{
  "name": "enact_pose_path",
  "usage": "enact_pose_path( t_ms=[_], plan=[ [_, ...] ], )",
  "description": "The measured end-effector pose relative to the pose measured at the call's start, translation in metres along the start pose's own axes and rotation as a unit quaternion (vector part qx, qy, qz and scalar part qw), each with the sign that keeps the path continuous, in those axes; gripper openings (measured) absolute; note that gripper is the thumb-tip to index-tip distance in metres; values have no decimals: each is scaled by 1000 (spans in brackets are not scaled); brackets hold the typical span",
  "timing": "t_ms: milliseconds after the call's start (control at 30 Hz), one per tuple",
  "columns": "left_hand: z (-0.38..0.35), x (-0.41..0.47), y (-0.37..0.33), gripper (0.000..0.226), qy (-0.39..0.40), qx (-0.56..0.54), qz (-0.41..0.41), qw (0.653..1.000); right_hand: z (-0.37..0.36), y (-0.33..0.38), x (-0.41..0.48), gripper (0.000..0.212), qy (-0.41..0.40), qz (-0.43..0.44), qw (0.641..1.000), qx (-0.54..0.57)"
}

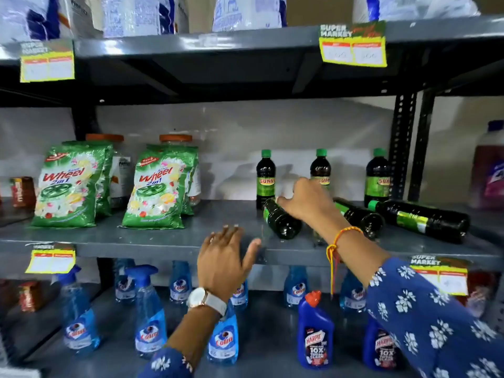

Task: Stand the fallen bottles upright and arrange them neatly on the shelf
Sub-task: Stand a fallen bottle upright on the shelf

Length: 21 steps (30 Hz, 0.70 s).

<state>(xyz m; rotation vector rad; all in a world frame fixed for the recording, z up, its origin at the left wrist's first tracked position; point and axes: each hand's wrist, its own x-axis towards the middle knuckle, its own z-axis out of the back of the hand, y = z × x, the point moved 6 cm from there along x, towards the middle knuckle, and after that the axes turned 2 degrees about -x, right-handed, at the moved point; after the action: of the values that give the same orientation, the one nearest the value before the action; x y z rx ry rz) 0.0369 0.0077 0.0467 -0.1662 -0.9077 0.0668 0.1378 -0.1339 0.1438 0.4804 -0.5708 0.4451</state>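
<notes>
Three dark bottles with green caps and green labels stand at the back of the grey middle shelf point(163, 241): one at the left point(266, 178), one in the middle point(320, 166), one at the right point(377, 175). Three more lie fallen in front of them: a left one point(281, 222), a middle one point(360, 216) and a right one point(420, 218). My right hand point(308, 200) reaches over the left fallen bottle's neck, fingers spread, touching it or just above; I cannot tell a grip. My left hand point(225, 257) hovers open at the shelf's front edge.
Green detergent packs point(69, 186) point(161, 186) stand at the left of the same shelf, jars behind them. Below, blue spray bottles point(148, 309) and blue cleaner bottles point(315, 331) line the lower shelf. A black upright post point(401, 145) bounds the right side. A pink jug point(489, 170) stands beyond it.
</notes>
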Motion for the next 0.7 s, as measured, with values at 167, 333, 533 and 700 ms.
enact_pose_path(
  t_ms=[167,333,533,700],
  plan=[
    [-30,-16,22,45,-37,26,-12,999,-41,25,15,67,95,-20,977,-189],
    [-37,-16,28,40,-113,10,-37,993,-79,35,34,43,156,-49,922,-351],
    [-43,-15,30,41,-134,4,-45,990,-69,5,43,62,80,-43,983,-157],
    [-47,-15,31,37,-138,4,-46,989,-61,-28,31,58,-60,-48,984,162]
  ],
)
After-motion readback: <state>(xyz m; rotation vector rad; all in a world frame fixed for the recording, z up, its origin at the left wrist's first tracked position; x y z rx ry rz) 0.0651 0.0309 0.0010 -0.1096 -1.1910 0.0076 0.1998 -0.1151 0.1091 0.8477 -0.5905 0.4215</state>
